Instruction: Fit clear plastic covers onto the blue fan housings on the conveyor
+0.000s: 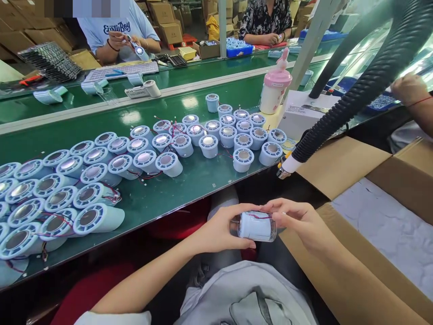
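Observation:
Over my lap, both hands hold one pale blue cylindrical part [256, 225] lying on its side, a thin red wire running across it. My left hand [220, 231] curls round its left end, thumb underneath. My right hand [302, 222] grips its right end with fingers closed over the top. Several similar blue cylinders with shiny round faces [88, 217] lie and stand on the green conveyor table [199, 180] ahead, some trailing red wires.
An open cardboard box [341, 162] with white padding sits at my right. A black ribbed hose [355, 90] hangs down to a nozzle by the table edge. A pink-capped bottle [274, 85] stands behind. Other people work across the belt and at the far right.

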`<move>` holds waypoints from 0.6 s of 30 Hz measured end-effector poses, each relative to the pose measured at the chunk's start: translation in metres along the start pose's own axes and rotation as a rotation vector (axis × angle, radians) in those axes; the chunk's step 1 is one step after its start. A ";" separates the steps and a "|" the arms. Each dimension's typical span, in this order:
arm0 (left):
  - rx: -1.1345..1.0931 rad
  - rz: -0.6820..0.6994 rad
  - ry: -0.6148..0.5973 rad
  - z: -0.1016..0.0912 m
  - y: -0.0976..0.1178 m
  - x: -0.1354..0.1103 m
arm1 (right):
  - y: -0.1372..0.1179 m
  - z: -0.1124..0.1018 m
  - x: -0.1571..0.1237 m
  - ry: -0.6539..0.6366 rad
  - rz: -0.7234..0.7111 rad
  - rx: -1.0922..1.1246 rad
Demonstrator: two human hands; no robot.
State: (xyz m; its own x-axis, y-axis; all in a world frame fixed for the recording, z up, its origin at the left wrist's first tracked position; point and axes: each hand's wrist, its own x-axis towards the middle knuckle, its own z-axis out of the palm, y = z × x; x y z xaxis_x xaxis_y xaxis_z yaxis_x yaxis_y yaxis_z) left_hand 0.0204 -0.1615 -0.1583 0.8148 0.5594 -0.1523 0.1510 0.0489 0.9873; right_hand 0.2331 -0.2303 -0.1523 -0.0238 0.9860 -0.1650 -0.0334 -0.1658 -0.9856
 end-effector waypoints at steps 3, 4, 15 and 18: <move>-0.240 -0.068 0.056 0.003 0.000 -0.002 | 0.003 -0.004 -0.006 -0.072 -0.124 -0.166; -0.308 -0.099 0.062 0.003 0.000 -0.003 | 0.005 -0.005 -0.009 -0.079 -0.186 -0.273; -0.104 -0.008 -0.004 0.000 0.012 -0.011 | 0.002 -0.010 -0.024 -0.184 -0.239 -0.367; -0.049 0.053 -0.010 0.000 0.016 -0.011 | 0.001 -0.013 -0.027 -0.200 -0.148 -0.323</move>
State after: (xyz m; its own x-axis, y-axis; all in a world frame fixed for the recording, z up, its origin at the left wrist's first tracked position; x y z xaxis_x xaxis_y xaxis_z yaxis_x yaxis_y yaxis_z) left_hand 0.0138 -0.1666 -0.1406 0.8266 0.5538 -0.1001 0.0804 0.0599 0.9950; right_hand 0.2472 -0.2563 -0.1489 -0.2369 0.9707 -0.0410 0.2637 0.0236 -0.9643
